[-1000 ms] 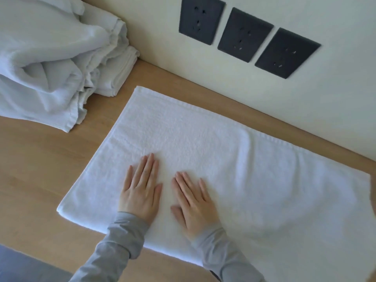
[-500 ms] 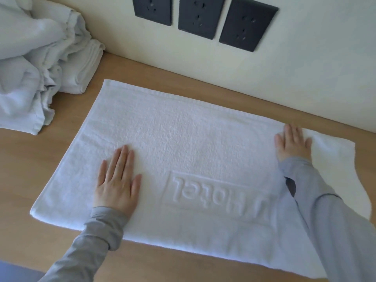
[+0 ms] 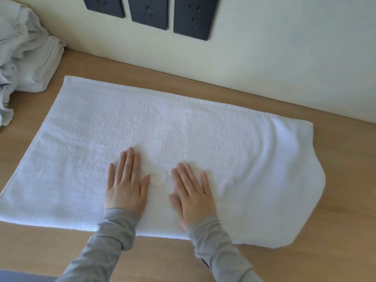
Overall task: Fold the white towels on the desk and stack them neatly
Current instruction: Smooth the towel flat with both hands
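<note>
A white towel (image 3: 213, 131) lies spread flat across the wooden desk (image 3: 30, 241), long side parallel to the wall. My left hand (image 3: 127, 185) rests flat on it near the middle of the front half, fingers straight. My right hand (image 3: 193, 192) lies flat beside it, a short gap between them, fingers straight too. The towel's right end is rippled and its front right corner curves inward. A heap of other white towels (image 3: 22, 58) sits at the far left of the desk, partly out of view.
Three dark wall sockets (image 3: 149, 11) are set in the pale wall behind the desk. Bare desk wood shows in front of the towel and to its right (image 3: 345, 200).
My right hand has come back from the towel's far right end to the middle, beside my left hand. The raised lettering seen half a second ago is hidden or washed out now.
</note>
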